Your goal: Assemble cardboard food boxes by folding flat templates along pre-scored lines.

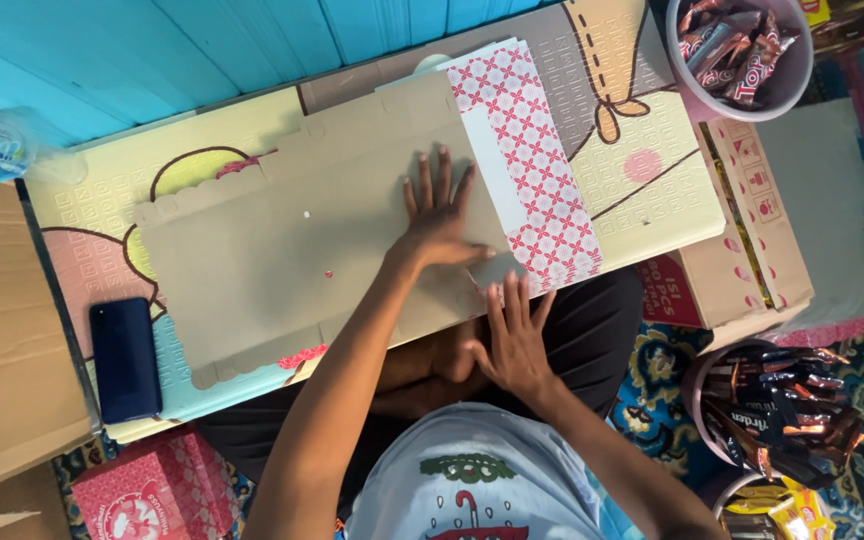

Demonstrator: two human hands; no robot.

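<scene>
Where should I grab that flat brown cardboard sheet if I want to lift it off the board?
Probably the near long edge of the cardboard sheet, coming from the person's side. It lies flat, so only edges offer a grip, and that edge overhangs the lap board. The left hand presses its middle; the right hand already rests at that edge.

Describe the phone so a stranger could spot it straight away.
Start at the low table with the cartoon top, where both hands press a flat cardboard sheet. Go to the table's left end, past the sheet's scalloped edge. The phone lies there face up: a dark, glossy slab, the only black thing on the table.
</scene>
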